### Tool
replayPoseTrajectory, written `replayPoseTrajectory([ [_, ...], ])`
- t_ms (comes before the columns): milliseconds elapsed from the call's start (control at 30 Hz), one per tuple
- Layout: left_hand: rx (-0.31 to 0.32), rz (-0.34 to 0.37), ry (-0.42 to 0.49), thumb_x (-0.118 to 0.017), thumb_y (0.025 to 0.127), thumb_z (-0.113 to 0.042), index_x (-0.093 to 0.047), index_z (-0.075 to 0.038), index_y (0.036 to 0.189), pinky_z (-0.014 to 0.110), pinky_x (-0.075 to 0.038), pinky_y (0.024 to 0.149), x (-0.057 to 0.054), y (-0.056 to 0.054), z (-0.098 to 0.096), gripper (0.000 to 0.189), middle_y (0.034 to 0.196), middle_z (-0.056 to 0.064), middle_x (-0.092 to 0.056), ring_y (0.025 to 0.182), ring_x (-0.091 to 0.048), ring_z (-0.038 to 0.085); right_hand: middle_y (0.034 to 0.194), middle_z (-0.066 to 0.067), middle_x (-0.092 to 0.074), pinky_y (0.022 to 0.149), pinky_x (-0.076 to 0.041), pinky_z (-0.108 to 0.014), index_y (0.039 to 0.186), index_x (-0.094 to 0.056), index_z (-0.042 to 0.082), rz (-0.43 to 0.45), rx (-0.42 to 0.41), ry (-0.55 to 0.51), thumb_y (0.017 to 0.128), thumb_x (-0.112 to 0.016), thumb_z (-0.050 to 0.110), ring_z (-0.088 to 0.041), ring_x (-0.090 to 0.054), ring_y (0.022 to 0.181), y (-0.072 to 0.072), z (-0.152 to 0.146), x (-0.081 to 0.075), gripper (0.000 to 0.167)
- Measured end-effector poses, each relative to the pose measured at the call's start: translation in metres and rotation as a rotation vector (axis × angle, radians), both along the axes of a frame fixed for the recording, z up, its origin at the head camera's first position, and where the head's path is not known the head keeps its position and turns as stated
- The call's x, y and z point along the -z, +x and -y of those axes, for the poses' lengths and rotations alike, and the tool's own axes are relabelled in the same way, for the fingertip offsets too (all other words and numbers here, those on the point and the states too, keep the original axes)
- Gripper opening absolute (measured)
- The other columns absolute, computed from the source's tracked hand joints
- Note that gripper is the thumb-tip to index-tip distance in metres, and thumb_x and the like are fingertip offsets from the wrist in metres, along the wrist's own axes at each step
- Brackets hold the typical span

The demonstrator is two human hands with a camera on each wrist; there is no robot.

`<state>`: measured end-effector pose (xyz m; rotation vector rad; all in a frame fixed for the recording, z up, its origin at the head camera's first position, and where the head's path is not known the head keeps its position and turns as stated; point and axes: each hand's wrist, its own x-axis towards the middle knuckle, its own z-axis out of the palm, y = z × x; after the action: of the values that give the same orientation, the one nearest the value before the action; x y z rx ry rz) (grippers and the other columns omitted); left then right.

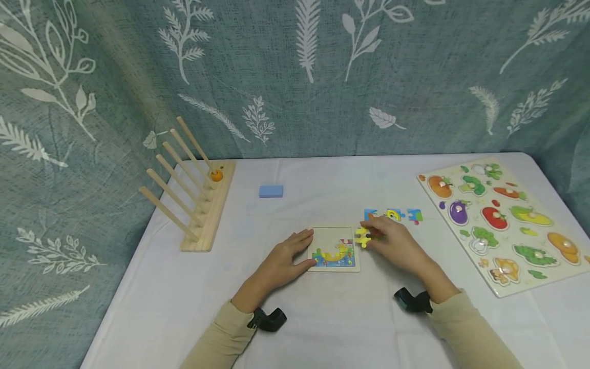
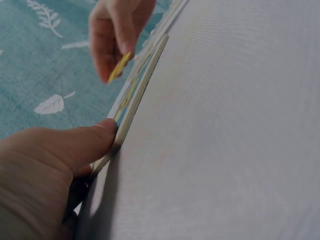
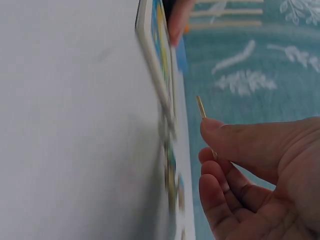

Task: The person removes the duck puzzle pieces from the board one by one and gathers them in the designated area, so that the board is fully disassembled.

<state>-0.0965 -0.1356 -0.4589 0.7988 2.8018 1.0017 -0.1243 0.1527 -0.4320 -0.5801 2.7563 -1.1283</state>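
Observation:
A small jigsaw board (image 1: 328, 234) lies on the table, its lower part filled with yellow, blue and green pieces and its upper left bare. My left hand (image 1: 288, 259) holds the board's left side, with the thumb near the lower corner. In the left wrist view the left thumb (image 2: 92, 142) lies along the board's edge. Just beyond the board's right edge, my right hand (image 1: 396, 243) pinches a yellow puzzle piece (image 1: 362, 237) between thumb and fingers. The right wrist view shows this piece edge-on, raised off the table. Behind the right hand are loose puzzle pieces (image 1: 415, 215), partly hidden.
A wooden rack (image 1: 215, 207) with slanted pegs stands at the left, an orange ring-like thing (image 1: 216, 176) at its far end. A blue block (image 1: 271, 191) lies behind the jigsaw. At the right is a large vegetable puzzle board (image 1: 500, 236). A patterned curtain hangs behind the table.

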Motion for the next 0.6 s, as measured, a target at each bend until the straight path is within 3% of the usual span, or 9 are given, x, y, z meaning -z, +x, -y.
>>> replayPoseTrajectory([
  [100,0.003,-0.012,-0.002,-0.070,0.086,-0.025,-0.048,0.004,0.135,0.041,-0.031,0.115,0.001,0.000,0.000,0.062,0.146,0.012,-0.043,0.137,-0.039,0.027,0.112,-0.013,-0.064,0.086,-0.053,-0.043,0.125,-0.060,0.002,-0.022,0.029,0.012,0.085,-0.069,0.007,-0.025,-0.060,0.099,0.001,-0.019,0.002,0.042],
  [367,0.007,-0.022,0.003,-0.070,0.086,-0.025,-0.048,0.005,0.135,0.042,-0.031,0.115,0.000,0.000,0.000,0.061,0.146,0.012,-0.043,0.137,-0.039,0.028,0.112,-0.015,-0.063,0.081,-0.052,-0.040,0.124,-0.060,0.001,-0.057,0.097,0.057,0.084,-0.069,0.006,-0.025,-0.060,0.095,0.004,-0.058,0.011,0.040],
  [600,0.003,-0.023,0.004,-0.071,0.086,-0.026,-0.049,0.004,0.135,0.041,-0.031,0.115,0.001,0.000,0.001,0.061,0.146,0.011,-0.043,0.137,-0.039,0.027,0.113,-0.015,-0.064,0.078,-0.053,-0.033,0.121,-0.062,0.000,-0.113,0.091,0.038,0.083,-0.070,0.004,-0.024,-0.062,0.092,0.005,-0.063,0.018,0.039],
])
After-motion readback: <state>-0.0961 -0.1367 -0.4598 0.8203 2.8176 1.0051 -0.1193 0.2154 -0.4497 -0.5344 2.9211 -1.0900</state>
